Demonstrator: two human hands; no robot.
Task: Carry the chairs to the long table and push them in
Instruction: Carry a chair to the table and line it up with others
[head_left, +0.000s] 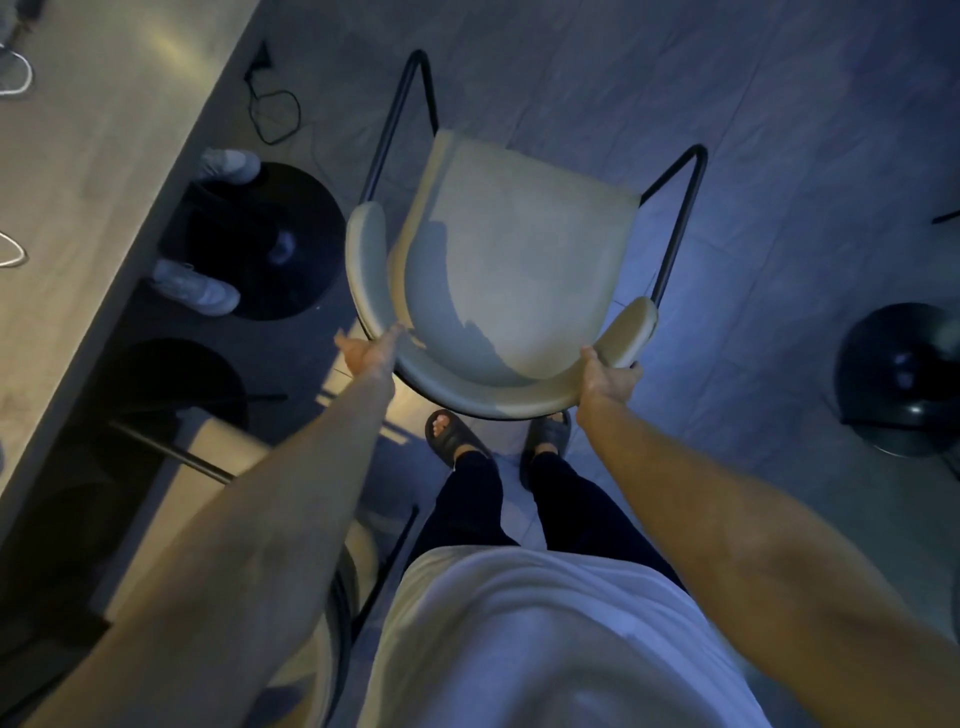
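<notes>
Chair (519, 270) centre frame, seat front pointing up-frame. Right hand (605, 379) grips its backrest (483, 402); left hand (371, 351), blurred, apparently likewise.

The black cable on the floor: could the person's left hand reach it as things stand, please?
Probably not: the left hand holds the beige padded chair by its backrest, and the black cable lies beyond the chair.

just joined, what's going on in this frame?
A person stands behind a pale chair. The right hand grips the right end of its curved backrest. The left hand is at the left side, too blurred to tell its grip. The long table runs along the left. The chair is beside it, not yet pushed in. Whether it is lifted off the floor is unclear.
</notes>
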